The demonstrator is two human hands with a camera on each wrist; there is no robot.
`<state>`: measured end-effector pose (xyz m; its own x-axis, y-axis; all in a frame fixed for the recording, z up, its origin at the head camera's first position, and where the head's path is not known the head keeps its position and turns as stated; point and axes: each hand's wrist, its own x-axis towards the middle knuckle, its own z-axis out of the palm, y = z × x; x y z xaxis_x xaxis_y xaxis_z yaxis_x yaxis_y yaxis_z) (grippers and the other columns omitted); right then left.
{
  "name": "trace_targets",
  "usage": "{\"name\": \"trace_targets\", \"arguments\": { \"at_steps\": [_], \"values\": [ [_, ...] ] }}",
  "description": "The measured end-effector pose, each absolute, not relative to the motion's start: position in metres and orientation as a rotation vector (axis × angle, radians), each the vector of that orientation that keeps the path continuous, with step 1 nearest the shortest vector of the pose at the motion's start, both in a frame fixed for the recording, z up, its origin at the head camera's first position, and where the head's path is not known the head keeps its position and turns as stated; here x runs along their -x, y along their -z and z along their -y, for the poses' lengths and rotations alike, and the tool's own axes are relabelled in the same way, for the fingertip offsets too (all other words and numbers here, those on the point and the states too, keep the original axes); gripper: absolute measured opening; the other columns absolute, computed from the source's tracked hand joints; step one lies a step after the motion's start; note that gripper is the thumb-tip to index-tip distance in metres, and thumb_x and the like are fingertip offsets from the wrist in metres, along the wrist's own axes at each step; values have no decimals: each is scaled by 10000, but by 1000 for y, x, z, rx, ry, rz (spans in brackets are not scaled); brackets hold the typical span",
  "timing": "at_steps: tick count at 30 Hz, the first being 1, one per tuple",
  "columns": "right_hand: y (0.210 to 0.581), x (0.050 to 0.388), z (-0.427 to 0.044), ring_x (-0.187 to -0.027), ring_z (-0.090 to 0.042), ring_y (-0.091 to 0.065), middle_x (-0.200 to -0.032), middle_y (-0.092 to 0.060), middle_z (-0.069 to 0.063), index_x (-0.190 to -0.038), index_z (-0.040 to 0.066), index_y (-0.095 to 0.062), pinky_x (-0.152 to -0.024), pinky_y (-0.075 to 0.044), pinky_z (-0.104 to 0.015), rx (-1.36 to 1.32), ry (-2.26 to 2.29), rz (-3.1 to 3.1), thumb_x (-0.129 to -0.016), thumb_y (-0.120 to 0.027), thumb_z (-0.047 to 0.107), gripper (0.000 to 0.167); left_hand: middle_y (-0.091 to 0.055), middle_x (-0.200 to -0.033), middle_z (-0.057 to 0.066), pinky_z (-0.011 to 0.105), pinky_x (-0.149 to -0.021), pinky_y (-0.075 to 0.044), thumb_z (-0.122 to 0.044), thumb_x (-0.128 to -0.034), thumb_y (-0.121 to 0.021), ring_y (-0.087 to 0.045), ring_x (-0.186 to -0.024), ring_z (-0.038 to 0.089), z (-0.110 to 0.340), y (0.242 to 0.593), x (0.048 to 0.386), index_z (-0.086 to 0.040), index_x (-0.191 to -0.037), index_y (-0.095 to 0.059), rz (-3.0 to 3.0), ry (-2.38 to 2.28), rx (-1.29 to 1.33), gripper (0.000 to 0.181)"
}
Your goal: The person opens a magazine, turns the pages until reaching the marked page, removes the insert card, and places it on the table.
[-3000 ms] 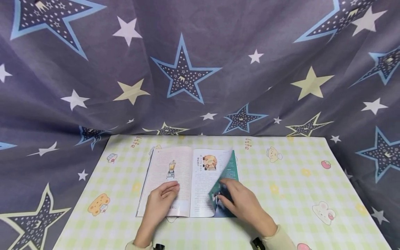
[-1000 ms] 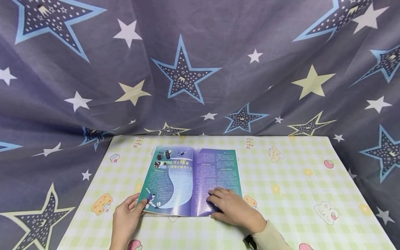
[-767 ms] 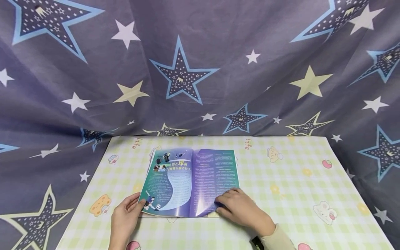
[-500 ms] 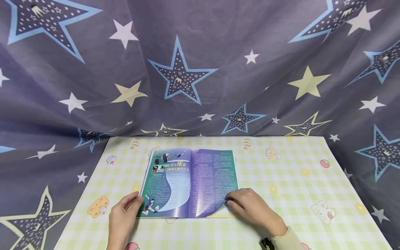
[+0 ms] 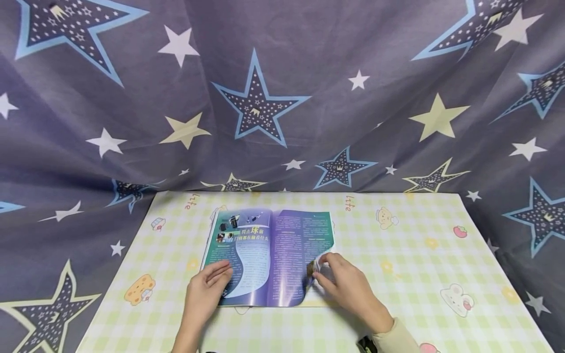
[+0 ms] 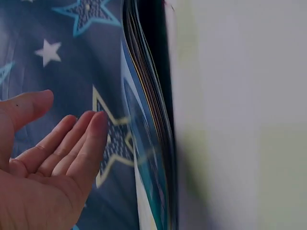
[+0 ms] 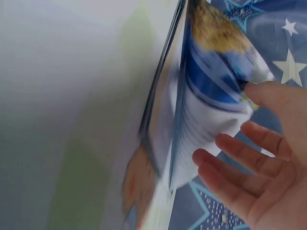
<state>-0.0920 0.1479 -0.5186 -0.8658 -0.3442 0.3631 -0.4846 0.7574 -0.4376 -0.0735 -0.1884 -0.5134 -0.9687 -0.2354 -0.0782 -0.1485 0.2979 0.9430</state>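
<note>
A magazine (image 5: pixel 256 264) lies open on the table, showing a purple and green spread with a small football picture. My right hand (image 5: pixel 348 287) holds up the lower outer corner of the right-hand page (image 5: pixel 291 255), which curls toward the left. In the right wrist view the page's blue and gold underside (image 7: pixel 216 62) shows, with the thumb of the right hand (image 7: pixel 259 167) against its edge. Over the lower left page is my left hand (image 5: pixel 207 289), its fingers loosely bent. The left wrist view shows the left hand (image 6: pixel 57 158) palm up to the camera, holding nothing, beside the magazine's page edges (image 6: pixel 151 96).
Under the magazine is a table (image 5: pixel 415 294) with a green and white checked cover printed with cartoon animals. A dark curtain (image 5: pixel 282 166) with a star pattern hangs behind it and at both sides.
Earlier a white spread was turned to this purple one. Since half a second ago, my left hand has moved right, from the magazine's edge over the left page. My right hand has lifted the page corner higher.
</note>
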Motion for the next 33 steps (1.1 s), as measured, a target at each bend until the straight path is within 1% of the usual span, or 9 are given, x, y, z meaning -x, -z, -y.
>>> {"name": "trace_targets", "arguments": {
  "at_steps": [2,6,10,15,21,24,27,31,33],
  "values": [
    [517,92,-142,-923,-209,-692,-1132,-679,-63,-1122,101,-634,-762,-595,-365,-707,-821,2680,-891,-772,270,317,-713,-1141,158,158,-846,-532,-120,-934,-726,-704,-1018,192,179,512,77,31,-1218,-676,2444,1847,-295,326],
    [515,91,-129,-1159,-266,-629,-1319,-613,-109,-1172,115,-630,-960,-533,-402,-860,-887,2645,-924,-730,235,293,-719,-1119,152,212,-852,-553,-164,-933,-736,-709,-1006,198,161,510,82,44,-1218,-671,2402,1973,-195,359],
    [515,90,-117,-1262,-264,-561,-1406,-554,-124,-1212,115,-623,-1038,-472,-400,-983,-928,2628,-964,-683,230,280,-730,-1088,137,245,-826,-573,-221,-921,-752,-720,-967,202,145,507,84,36,-1222,-671,2389,2097,-125,404],
    [514,88,-108,-1320,-250,-505,-1444,-519,-122,-1248,113,-615,-1068,-443,-412,-1052,-923,2621,-990,-648,247,292,-728,-1048,178,296,-780,-597,-163,-927,-740,-726,-939,256,130,507,84,79,-1254,-633,2369,2241,-11,420],
    [512,88,-104,-1319,-255,-502,-1446,-510,-130,-1267,107,-607,-1051,-463,-418,-1091,-912,2589,-994,-645,236,303,-733,-973,202,306,-694,-611,-126,-932,-727,-739,-839,283,126,508,84,88,-1241,-631,2440,2177,34,388],
    [512,88,-103,-1311,-253,-510,-1435,-520,-124,-1276,114,-606,-1045,-470,-410,-1079,-901,2602,-991,-652,260,324,-738,-940,185,299,-671,-611,-110,-925,-731,-740,-811,274,132,509,83,69,-1199,-664,2445,2120,-31,335],
    [513,88,-102,-1298,-256,-523,-1422,-532,-124,-1299,116,-596,-1042,-473,-405,-1063,-889,2635,-979,-670,283,369,-740,-919,172,297,-670,-611,-58,-910,-731,-740,-802,259,143,510,81,59,-1168,-684,2427,2077,-135,287],
    [516,89,-103,-1298,-267,-520,-1428,-528,-132,-1354,100,-560,-1069,-446,-414,-1060,-855,2710,-958,-690,326,474,-735,-934,183,298,-686,-609,-14,-911,-711,-741,-796,234,165,512,77,82,-1191,-663,2405,2033,-268,300],
    [518,89,-103,-1311,-279,-508,-1444,-515,-136,-1386,88,-535,-1088,-424,-426,-1069,-820,2761,-947,-695,357,539,-737,-946,177,290,-687,-609,-31,-918,-712,-741,-790,212,177,511,73,74,-1210,-659,2427,1983,-332,315]
  ]
}}
